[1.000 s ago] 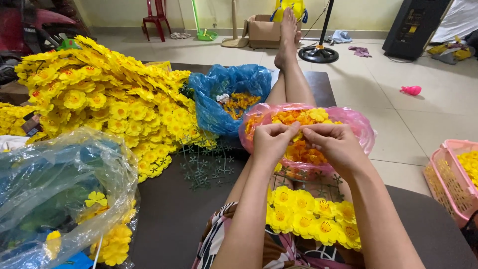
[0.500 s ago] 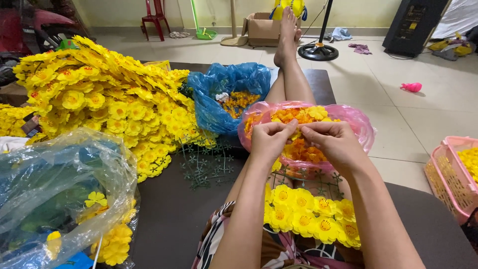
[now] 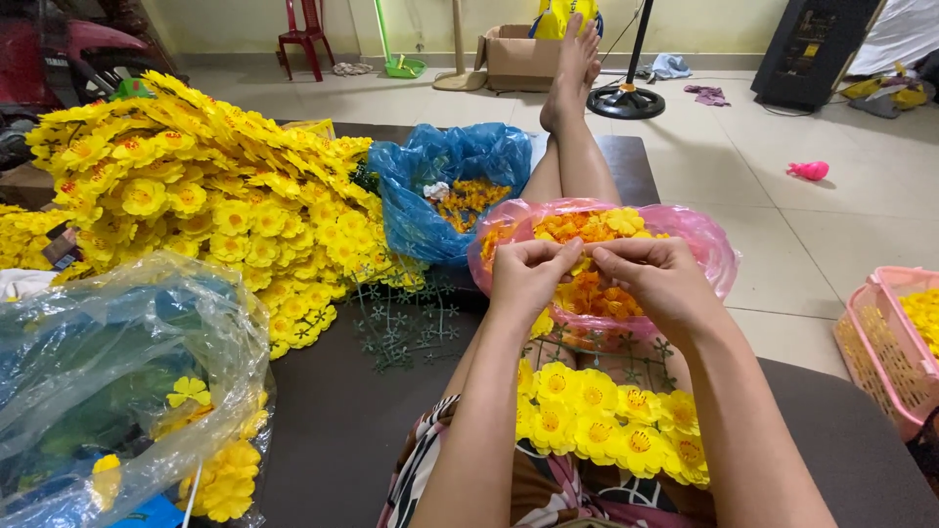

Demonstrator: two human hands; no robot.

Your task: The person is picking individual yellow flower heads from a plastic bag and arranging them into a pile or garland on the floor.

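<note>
**Pinching flower parts over the pink bag**

Meeting fingertip to fingertip, the left hand [image 3: 528,279] and the right hand [image 3: 657,284] hover just above the near rim of the pink plastic bag [image 3: 709,244], which rests on the person's outstretched legs. Both hands are pinched closed on a small yellow flower piece [image 3: 585,264] held between them; most of it is hidden by the fingers, so its exact shape cannot be told.

The pink bag holds loose orange and yellow petals [image 3: 587,293]. Just beyond and to the left of the pink bag sits a blue plastic bag [image 3: 421,196], open, with orange flower centres inside. Nearer than the pink bag, on the person's lap, lies a cluster of finished yellow flowers [image 3: 597,420]. Left of the pink bag, green plastic stems [image 3: 406,323] lie scattered on the dark mat [image 3: 333,430], and further left rises a large heap of yellow flowers [image 3: 196,205]. At the near left corner, well apart from the pink bag, is a clear plastic bag [image 3: 108,372] with a few yellow blooms. To the right of the pink bag, on the tiled floor, stands a pink basket [image 3: 880,342].
</note>
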